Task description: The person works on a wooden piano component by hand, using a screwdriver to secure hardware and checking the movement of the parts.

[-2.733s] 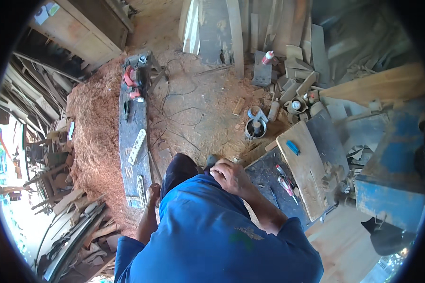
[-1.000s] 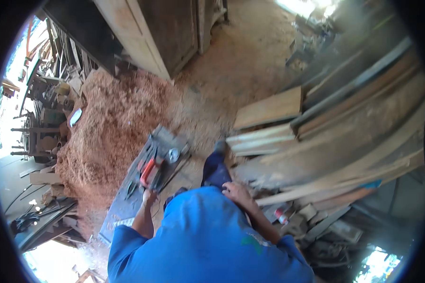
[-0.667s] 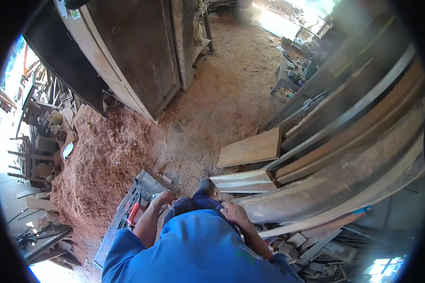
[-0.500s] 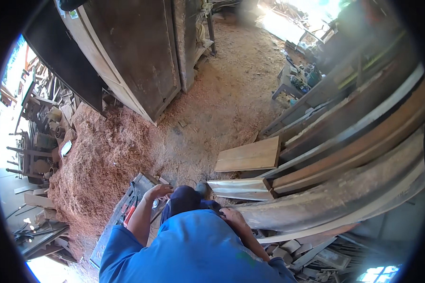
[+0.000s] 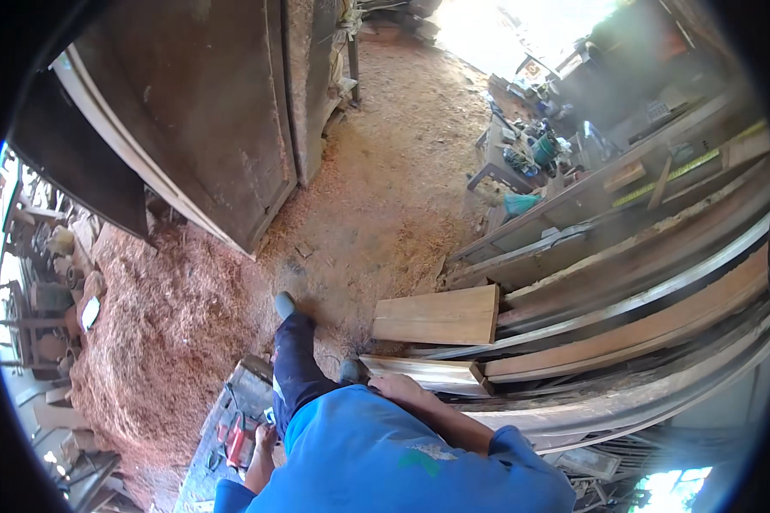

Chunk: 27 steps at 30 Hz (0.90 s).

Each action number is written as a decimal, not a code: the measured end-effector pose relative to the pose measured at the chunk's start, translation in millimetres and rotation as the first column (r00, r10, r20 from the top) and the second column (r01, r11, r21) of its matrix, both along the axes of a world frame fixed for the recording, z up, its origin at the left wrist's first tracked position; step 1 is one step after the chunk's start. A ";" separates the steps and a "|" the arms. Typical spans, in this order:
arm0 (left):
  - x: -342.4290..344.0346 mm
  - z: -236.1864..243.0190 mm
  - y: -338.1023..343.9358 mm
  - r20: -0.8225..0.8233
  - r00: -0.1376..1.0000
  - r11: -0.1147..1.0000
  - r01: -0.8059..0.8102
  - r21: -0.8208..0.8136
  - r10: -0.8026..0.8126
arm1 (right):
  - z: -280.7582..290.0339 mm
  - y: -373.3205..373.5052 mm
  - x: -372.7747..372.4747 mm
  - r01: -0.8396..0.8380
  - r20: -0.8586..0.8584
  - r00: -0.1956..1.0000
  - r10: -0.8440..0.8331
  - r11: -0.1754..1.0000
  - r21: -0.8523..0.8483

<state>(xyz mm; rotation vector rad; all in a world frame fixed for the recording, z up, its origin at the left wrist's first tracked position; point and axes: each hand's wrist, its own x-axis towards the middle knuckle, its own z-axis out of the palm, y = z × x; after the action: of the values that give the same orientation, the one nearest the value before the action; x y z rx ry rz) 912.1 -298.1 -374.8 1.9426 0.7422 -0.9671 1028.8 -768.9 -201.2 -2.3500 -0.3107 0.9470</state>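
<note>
lying on the bench (image 5: 250, 386) near its right edge, a red tool (image 5: 237, 442) sits just beside the left hand (image 5: 266, 438). the right hand (image 5: 396, 389) is near a pale board (image 5: 441, 374). whether either grips anything, i cannot tell; no work looks finished.

Bare left hand (image 5: 266, 439) sits low by the left hip; fingers too small from here to call their grip. Left forearm (image 5: 259, 473) runs forward from a short blue cloth sleeve (image 5: 233, 496). Bare right hand (image 5: 395, 389) is in front of the waist, back up, pointing leftward; can't see if it's closed. Right forearm (image 5: 453, 427) slants inward, elbow out wide. Left leg in dark trousers (image 5: 299, 363) extends forward, grey left shoe (image 5: 285, 304) ahead of the right shoe (image 5: 352, 370).
</note>
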 end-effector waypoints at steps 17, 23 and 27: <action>535.7 14.4 -119.6 0.259 0.399 0.414 0.910 0.005 -0.880 | 34.7 52.5 204.3 0.659 0.278 0.612 -0.741 0.671 0.339; 596.3 5.8 -262.5 0.247 0.089 0.095 0.995 0.013 -0.965 | 20.8 80.3 51.5 0.987 0.191 0.157 -0.969 0.161 0.005; 608.2 7.2 -345.4 0.284 -0.022 -0.009 0.999 0.044 -0.959 | 11.9 181.0 -50.9 0.925 0.127 -0.356 -0.926 -0.368 -0.090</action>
<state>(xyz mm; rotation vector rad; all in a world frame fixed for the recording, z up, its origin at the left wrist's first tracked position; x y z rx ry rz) 1520.3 -643.5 -367.6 2.2058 -1.2327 -1.4427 977.9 -587.9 -189.3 -1.5605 1.7515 -0.0737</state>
